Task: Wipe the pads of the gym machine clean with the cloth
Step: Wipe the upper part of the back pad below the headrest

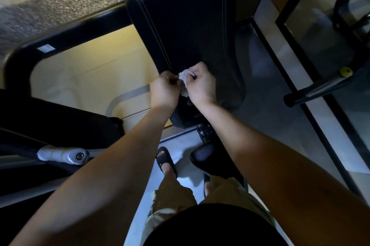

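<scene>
A long black padded back pad with white stitching runs away from me at the centre. A smaller black seat pad lies just below it, partly hidden by my wrists. A small whitish cloth is bunched between my two hands at the near end of the back pad. My left hand pinches the cloth's left side. My right hand grips its right side, fingers curled. Most of the cloth is hidden by my fingers.
A black curved frame tube crosses at the left. Another black pad and a silver lever sit at the lower left. A black bar with a yellow knob stands at the right. My sandalled feet are below.
</scene>
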A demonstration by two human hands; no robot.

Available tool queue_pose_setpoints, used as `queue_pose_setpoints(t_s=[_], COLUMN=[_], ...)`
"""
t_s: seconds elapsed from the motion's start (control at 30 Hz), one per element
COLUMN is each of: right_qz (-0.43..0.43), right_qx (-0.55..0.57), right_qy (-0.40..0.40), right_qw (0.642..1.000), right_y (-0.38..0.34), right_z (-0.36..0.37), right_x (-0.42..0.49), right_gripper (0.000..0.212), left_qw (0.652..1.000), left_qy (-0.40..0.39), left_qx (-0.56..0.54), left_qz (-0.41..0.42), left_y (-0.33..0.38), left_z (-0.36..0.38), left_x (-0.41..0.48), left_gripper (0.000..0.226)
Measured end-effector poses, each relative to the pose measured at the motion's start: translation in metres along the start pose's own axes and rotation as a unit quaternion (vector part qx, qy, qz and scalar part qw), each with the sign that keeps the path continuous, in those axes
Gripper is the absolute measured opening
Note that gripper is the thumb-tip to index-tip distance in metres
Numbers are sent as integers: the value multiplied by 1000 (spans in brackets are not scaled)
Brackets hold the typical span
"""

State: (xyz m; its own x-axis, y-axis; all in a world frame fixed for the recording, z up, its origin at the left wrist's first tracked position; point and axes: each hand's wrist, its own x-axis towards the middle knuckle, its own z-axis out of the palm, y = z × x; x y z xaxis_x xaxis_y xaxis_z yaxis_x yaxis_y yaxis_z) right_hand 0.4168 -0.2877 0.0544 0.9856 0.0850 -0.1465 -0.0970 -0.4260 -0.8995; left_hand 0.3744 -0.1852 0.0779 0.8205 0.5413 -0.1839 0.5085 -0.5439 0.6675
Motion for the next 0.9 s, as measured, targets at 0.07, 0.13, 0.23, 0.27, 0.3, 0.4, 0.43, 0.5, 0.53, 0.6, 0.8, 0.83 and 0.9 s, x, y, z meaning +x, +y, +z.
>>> queue_pose_setpoints(t_s=[0.07, 0.13, 0.23, 0.27, 0.3, 0.4, 0.43, 0.5, 0.53, 0.6, 0.8, 0.83, 0.9], right_qz=[-2, -11, -5, 2, 8, 5, 1, 4, 8, 10, 17, 24, 32], right_qx=[26, 56, 119, 137, 153, 179, 189, 206, 209, 200, 194, 203, 211], right_qy=[-9, -41, -69, -69, -70, -77, -75, -60, -43, 10, 109, 116, 137], right_qw=[1000, 998, 990, 988, 986, 981, 979, 977, 977, 980, 975, 972, 967], right_y=[1, 5, 11, 10, 9, 2, 1, -1, 0, 3, 0, -3, -6], right_z=[-5, -5, 1, 3, 4, 0, -4, -15, -21, -36, -58, -56, -50], right_x=[-7, -18, -29, -31, -32, -32, -31, -30, -29, -24, 2, 6, 12], right_gripper=[16, 22, 25, 24, 23, 26, 29, 37, 41, 40, 36, 41, 38], left_qw=[995, 975, 946, 944, 946, 956, 961, 977, 984, 988, 990, 991, 992], left_qy=[-12, -49, -115, -132, -144, -178, -175, -117, -73, -19, 4, -1, -21], left_qx=[-101, -212, -290, -289, -280, -231, -213, -171, -152, -139, -133, -133, -124], left_qz=[-19, -50, -89, -87, -79, -33, -23, -47, -58, -72, -47, -34, 6], left_y=[-2, -3, 6, 8, 10, 14, 15, 17, 16, 14, 30, 33, 38], left_z=[-5, -12, -25, -29, -33, -43, -45, -51, -54, -62, -88, -91, -92], left_x=[-5, -10, -21, -23, -25, -29, -29, -28, -24, -16, 18, 23, 33], left_gripper=[9, 14, 29, 32, 34, 33, 31, 29, 27, 31, 90, 95, 93])
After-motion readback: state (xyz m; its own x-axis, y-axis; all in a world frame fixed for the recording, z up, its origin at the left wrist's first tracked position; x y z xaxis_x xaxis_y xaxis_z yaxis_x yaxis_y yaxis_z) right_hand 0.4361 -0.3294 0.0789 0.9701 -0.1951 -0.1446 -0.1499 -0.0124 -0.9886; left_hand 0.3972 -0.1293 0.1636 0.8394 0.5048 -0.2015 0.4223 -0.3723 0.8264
